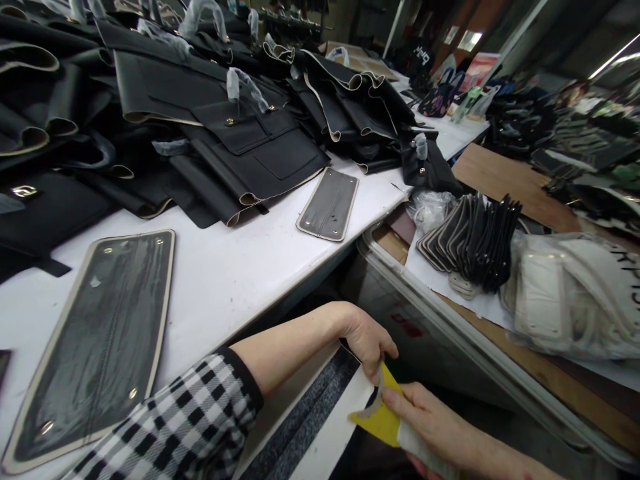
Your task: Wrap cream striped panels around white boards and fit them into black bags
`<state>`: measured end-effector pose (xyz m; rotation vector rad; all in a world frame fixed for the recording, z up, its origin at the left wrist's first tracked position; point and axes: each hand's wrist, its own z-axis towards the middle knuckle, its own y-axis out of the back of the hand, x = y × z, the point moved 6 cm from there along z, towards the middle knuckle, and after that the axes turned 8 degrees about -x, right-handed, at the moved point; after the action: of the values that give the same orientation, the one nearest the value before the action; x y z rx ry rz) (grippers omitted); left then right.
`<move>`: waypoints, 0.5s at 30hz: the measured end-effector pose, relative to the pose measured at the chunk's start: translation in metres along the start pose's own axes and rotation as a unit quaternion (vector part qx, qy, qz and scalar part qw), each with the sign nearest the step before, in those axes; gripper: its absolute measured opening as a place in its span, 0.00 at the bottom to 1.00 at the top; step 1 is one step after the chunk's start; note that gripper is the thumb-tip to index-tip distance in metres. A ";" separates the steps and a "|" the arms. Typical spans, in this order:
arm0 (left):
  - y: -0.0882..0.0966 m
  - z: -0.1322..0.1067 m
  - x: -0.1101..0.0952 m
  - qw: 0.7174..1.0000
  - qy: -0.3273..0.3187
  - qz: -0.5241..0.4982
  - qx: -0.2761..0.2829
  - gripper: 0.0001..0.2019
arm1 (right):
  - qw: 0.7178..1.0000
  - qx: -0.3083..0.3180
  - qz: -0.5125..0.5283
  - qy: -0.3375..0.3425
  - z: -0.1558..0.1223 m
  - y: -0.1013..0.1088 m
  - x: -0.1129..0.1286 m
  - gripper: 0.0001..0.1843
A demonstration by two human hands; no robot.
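A yellow sheet (pixel 381 421) with a ragged pale edge is between my two hands, low in the view. My left hand (pixel 366 339), coming from a black-and-white checked sleeve, is bent over the top of it with the fingers closed at its upper edge. From the right, my right hand (pixel 425 417) grips the sheet between thumb and fingers, along with some whitish material below. Beneath my left forearm lies a long pale panel (pixel 333 417) with a dark speckled strip. My arm and hands hide part of that panel.
A white table (pixel 225 267) bears piled black bag bodies (pixel 270 143). On it lie a large grey base panel (pixel 100 340) with metal studs and a smaller one (pixel 329 203). To the right, stacked black pieces (pixel 473 240) stand beside a plastic-wrapped bundle (pixel 575 290).
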<state>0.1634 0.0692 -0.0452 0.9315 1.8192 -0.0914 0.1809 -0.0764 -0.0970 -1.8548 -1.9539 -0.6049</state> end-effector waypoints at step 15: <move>0.008 -0.018 -0.008 0.991 0.082 0.065 -0.081 0.33 | 0.990 -0.076 0.106 -0.056 0.000 -0.045 0.006 0.37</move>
<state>0.1556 0.0788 -0.0277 0.9622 1.8797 0.2175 0.1354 -0.0727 -0.0960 -2.2000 -1.7876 -0.6085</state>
